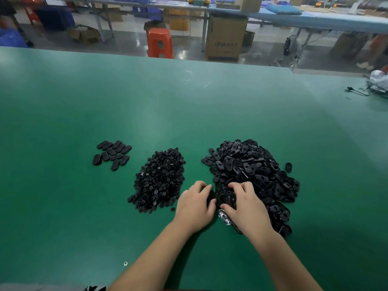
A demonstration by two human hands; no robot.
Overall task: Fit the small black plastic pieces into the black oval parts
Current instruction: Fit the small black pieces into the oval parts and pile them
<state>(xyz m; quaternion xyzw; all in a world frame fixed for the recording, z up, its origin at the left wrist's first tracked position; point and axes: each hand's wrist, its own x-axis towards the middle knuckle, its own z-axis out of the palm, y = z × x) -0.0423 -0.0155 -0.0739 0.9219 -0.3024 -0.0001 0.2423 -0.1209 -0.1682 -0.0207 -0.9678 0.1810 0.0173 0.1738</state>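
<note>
Both hands — left hand, right hand — curled on oval parts

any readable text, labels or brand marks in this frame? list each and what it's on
"OTOR" plus a few more characters too blurred to read: printed on the front of the cardboard box on the floor beyond the green table.
Oval parts, small pieces, finished group: no markings legible.
Other boxes and crates in the background: too small or blurred to read.
</note>
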